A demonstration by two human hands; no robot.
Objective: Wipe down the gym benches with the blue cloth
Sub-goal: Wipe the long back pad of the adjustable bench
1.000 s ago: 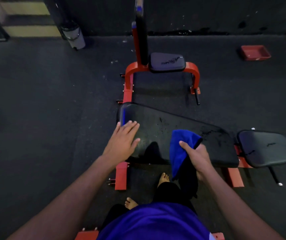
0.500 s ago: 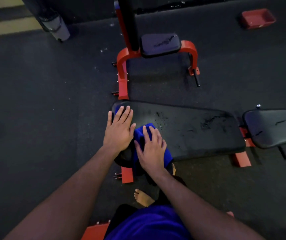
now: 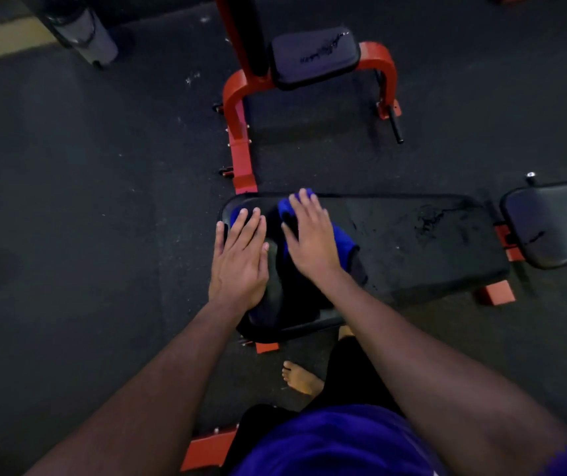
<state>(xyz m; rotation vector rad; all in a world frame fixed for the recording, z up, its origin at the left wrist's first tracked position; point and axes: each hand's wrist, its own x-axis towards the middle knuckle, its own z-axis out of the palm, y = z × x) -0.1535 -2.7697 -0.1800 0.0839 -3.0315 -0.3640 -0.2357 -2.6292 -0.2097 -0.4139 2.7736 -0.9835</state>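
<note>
A long black bench pad on a red frame lies across the middle of the head view. Its surface is scuffed toward the right end. The blue cloth is spread on the pad's left part. My right hand presses flat on the cloth with straight, spread fingers near the pad's far edge. Flat on the pad's left end rests my left hand, fingers straight, right beside the cloth. A second black seat pad adjoins on the right.
Behind the bench stands a red frame with a small black pad and a dark upright post. A grey bin sits at the back left. Dark rubber floor surrounds everything. My bare foot is under the near edge.
My right hand went from holding the cloth up by its edge to pressing it flat, then slid it from the pad's near edge toward the far edge. The left hand stayed on the left end.
</note>
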